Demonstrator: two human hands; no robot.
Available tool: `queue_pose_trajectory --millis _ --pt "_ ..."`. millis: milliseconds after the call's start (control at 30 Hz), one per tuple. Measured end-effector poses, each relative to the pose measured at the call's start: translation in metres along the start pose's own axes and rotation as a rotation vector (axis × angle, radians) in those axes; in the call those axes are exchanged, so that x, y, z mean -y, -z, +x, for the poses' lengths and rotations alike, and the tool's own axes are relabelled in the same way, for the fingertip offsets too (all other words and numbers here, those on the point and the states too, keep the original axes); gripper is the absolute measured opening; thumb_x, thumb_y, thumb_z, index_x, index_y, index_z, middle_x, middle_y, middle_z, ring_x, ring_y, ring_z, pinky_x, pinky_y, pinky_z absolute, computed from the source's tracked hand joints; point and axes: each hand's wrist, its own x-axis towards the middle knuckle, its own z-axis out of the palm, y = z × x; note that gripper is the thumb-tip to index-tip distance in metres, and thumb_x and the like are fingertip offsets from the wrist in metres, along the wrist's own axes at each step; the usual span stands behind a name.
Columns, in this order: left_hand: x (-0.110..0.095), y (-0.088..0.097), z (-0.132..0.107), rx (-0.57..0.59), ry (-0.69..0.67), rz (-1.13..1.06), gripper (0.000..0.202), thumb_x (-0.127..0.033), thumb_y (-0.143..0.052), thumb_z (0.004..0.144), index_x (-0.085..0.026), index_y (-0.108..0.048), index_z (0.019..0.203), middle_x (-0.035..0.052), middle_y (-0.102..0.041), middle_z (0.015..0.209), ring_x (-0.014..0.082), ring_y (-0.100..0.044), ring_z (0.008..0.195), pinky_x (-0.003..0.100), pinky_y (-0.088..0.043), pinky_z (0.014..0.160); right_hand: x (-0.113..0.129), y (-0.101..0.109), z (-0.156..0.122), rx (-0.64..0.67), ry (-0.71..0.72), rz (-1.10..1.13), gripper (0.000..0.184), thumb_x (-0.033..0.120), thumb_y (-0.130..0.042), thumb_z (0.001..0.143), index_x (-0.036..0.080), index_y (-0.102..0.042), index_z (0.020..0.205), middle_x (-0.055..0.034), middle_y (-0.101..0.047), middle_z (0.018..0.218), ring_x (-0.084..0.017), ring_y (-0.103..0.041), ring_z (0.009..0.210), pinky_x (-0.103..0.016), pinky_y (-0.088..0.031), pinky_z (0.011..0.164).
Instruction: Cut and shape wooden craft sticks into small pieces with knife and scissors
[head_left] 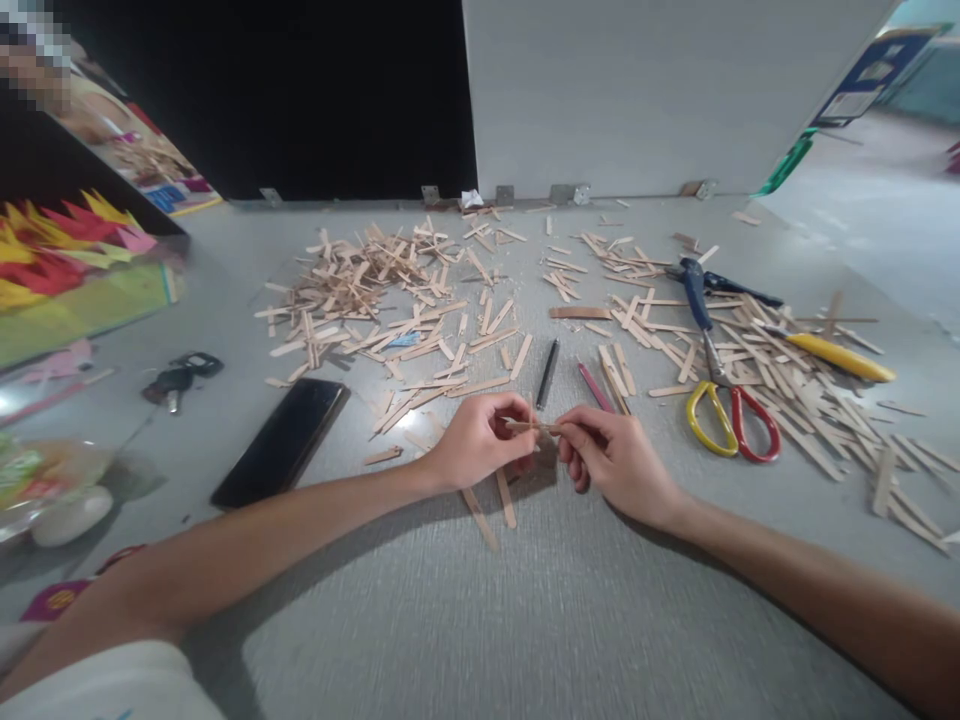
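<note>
The left hand (480, 442) is curled, its thumb and forefinger pinched on a thin stick (545, 428); the right hand (619, 462) pinches the same piece near its far end, the other fingers folded in. Neither hand has any real gap between thumb and forefinger. The piece lies between them at the centre of the work, partly hidden by the fingers; holding it from both sides probably steadies so slight a thing. Whether a second piece crosses it is hard to tell.

Two loose sticks (480, 518) poke out at 7 o'clock, beneath the left hand. A pen (548, 374) lies at 12 and a pencil (594, 386) at 1, likely put there for easy reach.

Farther out, scissors (721, 383) lie at 3, pliers (696, 290) at 2, and a knife (840, 357) beyond the scissors, seemingly grouped on the right hand's side. A heaped pile (367, 265) spreads at 10 to 11. A phone (281, 440) rests at 9, apparently set aside, with keys (180, 380) past it.
</note>
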Motion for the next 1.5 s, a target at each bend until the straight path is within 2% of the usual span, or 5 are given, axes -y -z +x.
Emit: queue_pose_trajectory --millis 500,700,1033,1233,1500 --pt "0.003 0.001 0.001 0.077 0.028 -0.083 0.042 -0.05 -0.091 0.088 -0.01 -0.083 0.101 0.0048 -0.08 0.078 0.0177 -0.081 0.069 0.026 -0.068 0.068 0.001 0.001 0.0 -0.009 -0.005 0.018 0.028 0.043 -0.062 0.101 0.021 -0.069 0.086 0.003 -0.062 0.064 -0.012 -0.06 0.046 -0.022 -0.052 0.043" --pt "0.0 0.003 -0.001 0.173 0.021 0.021 0.039 -0.05 -0.08 0.099 -0.012 -0.081 0.098 0.006 -0.08 0.078 0.0181 -0.082 0.07 0.026 -0.067 0.069 0.001 0.001 -0.001 0.014 0.039 -0.025 0.032 0.042 -0.061 0.104 0.021 -0.068 0.081 0.002 -0.064 0.061 -0.011 -0.06 0.045 -0.023 -0.049 0.045" --pt "0.001 0.002 0.001 0.095 0.041 -0.042 0.05 -0.058 -0.087 0.091 -0.02 -0.06 0.109 0.0009 -0.079 0.08 0.015 -0.074 0.059 0.024 -0.059 0.057 0.012 0.003 0.0 -0.038 -0.061 -0.025 0.037 0.056 -0.065 0.099 0.019 -0.071 0.094 -0.003 -0.073 0.069 -0.012 -0.056 0.043 -0.025 -0.046 0.04" --pt "-0.005 0.005 0.0 0.124 0.011 0.0 0.048 -0.061 -0.082 0.094 -0.021 -0.055 0.098 -0.0007 -0.075 0.08 0.0089 -0.061 0.049 0.022 -0.049 0.05 0.026 0.06 0.023 -0.442 0.02 -0.538 0.024 0.041 -0.062 0.095 0.022 -0.07 0.084 -0.0083 -0.077 0.074 -0.021 -0.068 0.06 -0.034 -0.052 0.06" --pt "-0.007 0.005 0.0 0.143 -0.009 0.049 0.035 -0.051 -0.076 0.099 -0.018 -0.063 0.1 0.0011 -0.073 0.081 0.0081 -0.057 0.05 0.022 -0.047 0.05 -0.013 0.093 0.034 -0.309 0.052 -1.043 0.019 0.033 -0.059 0.096 0.021 -0.073 0.088 -0.0151 -0.08 0.096 -0.031 -0.072 0.085 -0.04 -0.052 0.074"
